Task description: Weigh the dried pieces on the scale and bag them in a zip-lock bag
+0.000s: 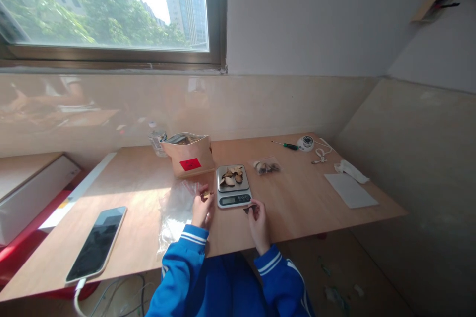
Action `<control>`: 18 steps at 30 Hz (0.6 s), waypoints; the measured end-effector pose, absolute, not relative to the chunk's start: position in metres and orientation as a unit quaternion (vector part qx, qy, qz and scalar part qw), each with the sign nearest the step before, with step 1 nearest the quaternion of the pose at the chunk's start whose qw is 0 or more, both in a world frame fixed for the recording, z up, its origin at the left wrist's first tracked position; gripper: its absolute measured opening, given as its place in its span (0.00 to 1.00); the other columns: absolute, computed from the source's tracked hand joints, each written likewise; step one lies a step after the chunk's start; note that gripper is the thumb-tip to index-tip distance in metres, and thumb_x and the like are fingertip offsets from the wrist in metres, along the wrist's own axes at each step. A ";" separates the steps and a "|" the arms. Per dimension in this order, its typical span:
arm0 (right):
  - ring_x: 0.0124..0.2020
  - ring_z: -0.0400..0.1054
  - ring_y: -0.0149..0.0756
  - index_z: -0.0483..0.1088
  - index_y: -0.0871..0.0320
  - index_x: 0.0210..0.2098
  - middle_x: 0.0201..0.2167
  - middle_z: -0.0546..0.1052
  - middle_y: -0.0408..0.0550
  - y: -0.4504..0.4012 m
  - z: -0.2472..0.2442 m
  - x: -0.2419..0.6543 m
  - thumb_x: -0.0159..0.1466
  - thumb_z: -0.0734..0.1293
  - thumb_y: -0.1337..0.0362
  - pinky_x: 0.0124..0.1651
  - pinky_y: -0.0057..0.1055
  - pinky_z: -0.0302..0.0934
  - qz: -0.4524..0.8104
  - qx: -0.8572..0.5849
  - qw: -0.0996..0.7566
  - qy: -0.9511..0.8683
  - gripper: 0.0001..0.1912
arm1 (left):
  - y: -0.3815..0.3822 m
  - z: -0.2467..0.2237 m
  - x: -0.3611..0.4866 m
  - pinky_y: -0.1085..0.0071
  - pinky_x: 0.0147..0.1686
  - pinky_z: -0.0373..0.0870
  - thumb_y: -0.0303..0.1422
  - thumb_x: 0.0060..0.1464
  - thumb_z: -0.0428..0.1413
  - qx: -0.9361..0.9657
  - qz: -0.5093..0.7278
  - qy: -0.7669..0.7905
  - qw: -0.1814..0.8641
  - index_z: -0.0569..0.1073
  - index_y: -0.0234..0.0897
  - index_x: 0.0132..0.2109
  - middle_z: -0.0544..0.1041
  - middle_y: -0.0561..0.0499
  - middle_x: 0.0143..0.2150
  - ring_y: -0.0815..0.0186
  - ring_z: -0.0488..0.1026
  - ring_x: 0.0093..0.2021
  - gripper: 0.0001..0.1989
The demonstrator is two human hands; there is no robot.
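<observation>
Left hand [203,210]: fingers together on a pale piece [206,195], mostly covered by the grip, above the edge of a clear plastic bag [174,213]; exact contact with the bag hard to tell. Right hand [258,220]: fingertips pinched on a dark piece [249,209], partly hidden, just beside the near right corner of a kitchen scale [233,200]. On the scale's plate: heap of dried slices [231,177], lower ones covered by upper; display figures too small to read. Behind left: kraft pouch [191,153], open at the top, contents only glimpsed, red label illegible; water bottle [156,139] partly behind it. To the right of the scale: small clear packet [267,166] with indistinct pieces inside. On the left of the worktop [293,198]: phone [97,242], screen dark, cable [77,297] cut off by the lower frame edge.
</observation>
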State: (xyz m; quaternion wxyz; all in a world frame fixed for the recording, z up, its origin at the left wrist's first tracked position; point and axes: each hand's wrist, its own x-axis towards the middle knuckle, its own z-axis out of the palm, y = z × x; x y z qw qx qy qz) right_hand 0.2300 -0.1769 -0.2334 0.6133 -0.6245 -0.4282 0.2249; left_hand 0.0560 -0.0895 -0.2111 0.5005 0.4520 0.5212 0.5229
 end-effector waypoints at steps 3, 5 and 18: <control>0.32 0.68 0.34 0.65 0.58 0.44 0.34 0.73 0.49 -0.177 -0.233 0.230 0.60 0.60 0.62 0.35 0.32 0.64 0.227 -0.625 0.614 -0.425 0.13 | -0.094 -0.218 0.056 0.64 0.47 0.68 0.35 0.43 0.59 0.446 0.527 0.515 0.508 0.65 0.31 0.47 0.75 0.42 0.42 0.59 0.73 0.46 0.23; 0.33 0.68 0.35 0.65 0.58 0.44 0.36 0.73 0.49 -0.177 -0.234 0.230 0.60 0.61 0.62 0.36 0.32 0.65 0.231 -0.621 0.619 -0.422 0.13 | -0.093 -0.221 0.057 0.63 0.47 0.69 0.36 0.44 0.59 0.447 0.531 0.506 0.511 0.64 0.32 0.47 0.74 0.42 0.44 0.59 0.73 0.47 0.23; 0.36 0.68 0.35 0.63 0.57 0.46 0.39 0.72 0.50 -0.158 -0.223 0.241 0.58 0.64 0.61 0.37 0.33 0.66 0.256 -0.587 0.659 -0.394 0.17 | -0.092 -0.229 0.057 0.61 0.55 0.63 0.32 0.48 0.58 0.465 0.556 0.485 0.489 0.59 0.36 0.53 0.65 0.38 0.58 0.56 0.64 0.57 0.26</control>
